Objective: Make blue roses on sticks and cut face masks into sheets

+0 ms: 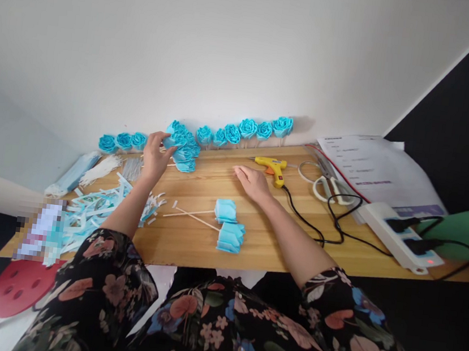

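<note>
Flower pile (184, 145) sits at half-curled fingers of L hand (157, 154), can't tell if gripped, & R hand (254, 183) has loose, empty fingers w/ glue gun (277, 172) just right, prob for quick reach

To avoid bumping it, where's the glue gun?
In the head view, the glue gun lies right of centre, between the right hand and the scissors.
</note>
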Motion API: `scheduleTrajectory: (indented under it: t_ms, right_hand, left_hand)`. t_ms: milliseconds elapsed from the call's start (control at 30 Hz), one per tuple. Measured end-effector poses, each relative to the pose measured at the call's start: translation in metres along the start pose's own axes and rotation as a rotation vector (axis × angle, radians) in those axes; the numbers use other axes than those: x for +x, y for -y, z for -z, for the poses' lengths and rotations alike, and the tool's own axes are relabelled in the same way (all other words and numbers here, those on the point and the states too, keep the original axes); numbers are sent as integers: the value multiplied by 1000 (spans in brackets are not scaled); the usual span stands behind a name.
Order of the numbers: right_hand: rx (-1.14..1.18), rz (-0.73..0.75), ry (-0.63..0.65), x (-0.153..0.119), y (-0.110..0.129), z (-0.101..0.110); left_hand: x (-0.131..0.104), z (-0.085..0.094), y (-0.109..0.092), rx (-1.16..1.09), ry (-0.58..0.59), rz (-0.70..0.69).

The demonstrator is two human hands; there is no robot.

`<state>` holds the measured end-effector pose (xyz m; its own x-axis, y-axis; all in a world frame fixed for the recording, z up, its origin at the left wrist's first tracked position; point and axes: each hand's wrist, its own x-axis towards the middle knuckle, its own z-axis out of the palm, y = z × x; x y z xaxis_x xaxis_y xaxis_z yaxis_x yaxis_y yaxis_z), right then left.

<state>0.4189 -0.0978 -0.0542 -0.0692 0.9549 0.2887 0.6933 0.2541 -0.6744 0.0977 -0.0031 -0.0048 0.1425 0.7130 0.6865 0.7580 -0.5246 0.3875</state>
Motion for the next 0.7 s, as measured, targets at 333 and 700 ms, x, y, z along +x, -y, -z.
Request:
scheduleTrajectory:
  t_ms: [333,700]
  right_hand:
    - [8,18,-9,0,-3,-1]
    - [10,15,-13,0,-3,0]
  left_hand:
    - [-13,2,11,-12,15,75]
    - [-20,14,17,32,27,86]
